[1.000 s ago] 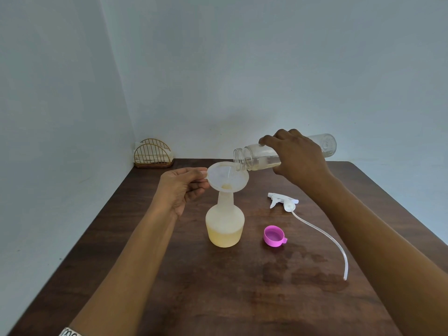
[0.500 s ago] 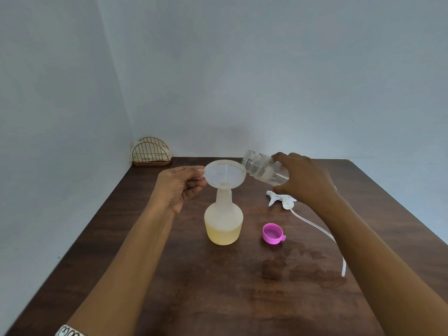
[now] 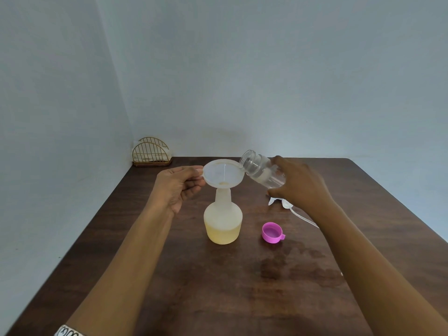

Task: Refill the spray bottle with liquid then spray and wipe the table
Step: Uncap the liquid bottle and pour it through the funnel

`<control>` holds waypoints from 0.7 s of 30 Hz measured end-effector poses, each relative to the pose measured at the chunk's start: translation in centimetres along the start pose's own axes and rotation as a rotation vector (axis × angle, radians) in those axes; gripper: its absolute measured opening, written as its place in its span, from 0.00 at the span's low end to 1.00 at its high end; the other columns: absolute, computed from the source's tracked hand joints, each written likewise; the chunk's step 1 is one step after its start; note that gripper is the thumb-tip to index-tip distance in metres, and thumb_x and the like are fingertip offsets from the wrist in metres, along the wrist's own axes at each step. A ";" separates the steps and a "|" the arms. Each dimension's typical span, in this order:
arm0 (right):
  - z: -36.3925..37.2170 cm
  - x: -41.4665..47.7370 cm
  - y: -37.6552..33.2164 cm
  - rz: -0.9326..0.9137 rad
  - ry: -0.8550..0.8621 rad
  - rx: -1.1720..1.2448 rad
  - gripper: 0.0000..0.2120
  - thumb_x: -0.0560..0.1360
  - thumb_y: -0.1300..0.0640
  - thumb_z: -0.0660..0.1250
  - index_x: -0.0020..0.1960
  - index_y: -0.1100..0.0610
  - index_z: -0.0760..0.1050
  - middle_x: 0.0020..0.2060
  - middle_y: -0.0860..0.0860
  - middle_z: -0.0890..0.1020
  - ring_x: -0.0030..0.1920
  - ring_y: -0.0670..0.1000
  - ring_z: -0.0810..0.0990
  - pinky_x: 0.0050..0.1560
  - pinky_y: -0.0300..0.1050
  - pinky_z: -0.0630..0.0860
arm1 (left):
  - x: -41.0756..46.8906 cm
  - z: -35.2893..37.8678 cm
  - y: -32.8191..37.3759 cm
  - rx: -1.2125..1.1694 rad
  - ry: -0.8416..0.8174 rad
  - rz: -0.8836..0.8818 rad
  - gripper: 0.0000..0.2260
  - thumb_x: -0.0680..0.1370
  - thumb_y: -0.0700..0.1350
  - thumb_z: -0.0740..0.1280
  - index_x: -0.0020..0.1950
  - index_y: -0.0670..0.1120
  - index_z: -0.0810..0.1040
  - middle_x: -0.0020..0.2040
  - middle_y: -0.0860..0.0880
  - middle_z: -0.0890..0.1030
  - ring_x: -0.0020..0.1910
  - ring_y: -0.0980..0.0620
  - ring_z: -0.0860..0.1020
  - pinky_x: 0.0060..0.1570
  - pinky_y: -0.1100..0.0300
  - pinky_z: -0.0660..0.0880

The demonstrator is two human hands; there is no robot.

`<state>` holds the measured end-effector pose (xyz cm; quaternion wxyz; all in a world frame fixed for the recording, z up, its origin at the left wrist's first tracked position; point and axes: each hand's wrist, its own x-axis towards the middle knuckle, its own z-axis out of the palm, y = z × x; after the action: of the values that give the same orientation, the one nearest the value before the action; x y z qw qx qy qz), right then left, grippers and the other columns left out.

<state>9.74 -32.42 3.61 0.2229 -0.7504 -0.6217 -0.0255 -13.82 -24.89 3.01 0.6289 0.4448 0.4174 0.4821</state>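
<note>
On the dark tabletop (image 3: 169, 275) the left hand (image 3: 178, 187) pinches the funnel (image 3: 223, 175) while the right hand (image 3: 300, 185), gripping the jar (image 3: 260, 169), has tipped it back, so pouring seems finished.

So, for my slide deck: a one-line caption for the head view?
Left hand steadies funnel on spray bottle; right hand holds clear bottle beside it.
</note>
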 end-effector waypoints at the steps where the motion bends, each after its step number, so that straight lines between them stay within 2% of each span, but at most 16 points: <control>1: 0.1 -0.1 0.3 0.011 -0.003 0.012 0.29 0.64 0.51 0.74 0.63 0.47 0.70 0.54 0.47 0.78 0.53 0.51 0.76 0.42 0.41 0.67 | 0.0 0.0 0.0 0.000 0.000 0.000 0.03 0.75 0.36 0.68 0.44 0.41 0.82 0.29 0.48 0.83 0.27 0.58 0.81 0.27 0.68 0.77; 6: 0.4 -0.6 1.8 0.059 -0.030 0.016 0.27 0.63 0.51 0.76 0.59 0.47 0.72 0.52 0.48 0.79 0.50 0.52 0.77 0.41 0.43 0.69 | 0.0 0.1 -0.2 -0.012 0.003 0.002 0.03 0.75 0.37 0.69 0.43 0.41 0.82 0.29 0.49 0.83 0.27 0.58 0.81 0.28 0.68 0.78; 10: -0.4 -0.3 2.1 0.101 -0.073 0.302 0.21 0.63 0.51 0.77 0.51 0.49 0.71 0.44 0.45 0.79 0.47 0.50 0.78 0.44 0.43 0.70 | 0.0 0.0 -0.3 -0.034 -0.012 -0.003 0.03 0.74 0.38 0.70 0.46 0.41 0.82 0.30 0.49 0.83 0.28 0.58 0.81 0.29 0.67 0.79; 14: -1.5 -0.5 1.5 0.126 -0.121 0.662 0.25 0.63 0.53 0.78 0.58 0.51 0.74 0.49 0.46 0.81 0.50 0.47 0.80 0.52 0.45 0.75 | -0.2 0.0 -0.3 -0.051 -0.028 -0.009 0.04 0.74 0.39 0.70 0.48 0.42 0.82 0.33 0.48 0.83 0.29 0.57 0.81 0.29 0.65 0.79; 18: -2.0 -0.8 0.5 0.083 -0.120 0.772 0.29 0.61 0.51 0.79 0.60 0.50 0.73 0.51 0.47 0.82 0.52 0.47 0.81 0.58 0.50 0.77 | -0.5 0.2 -0.2 -0.060 -0.033 -0.019 0.05 0.74 0.40 0.71 0.48 0.42 0.81 0.34 0.49 0.82 0.29 0.57 0.81 0.29 0.64 0.78; 21: -2.7 -1.2 -0.4 0.060 -0.063 0.806 0.32 0.57 0.46 0.80 0.59 0.48 0.74 0.51 0.46 0.82 0.53 0.47 0.81 0.58 0.52 0.77 | -0.7 0.2 -0.1 -0.046 -0.041 -0.009 0.04 0.74 0.41 0.72 0.47 0.43 0.81 0.36 0.48 0.82 0.30 0.57 0.81 0.29 0.64 0.79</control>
<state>9.79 -34.51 5.80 0.4809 -0.6211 -0.5662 0.2497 -13.77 -25.66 3.00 0.6495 0.4384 0.3951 0.4795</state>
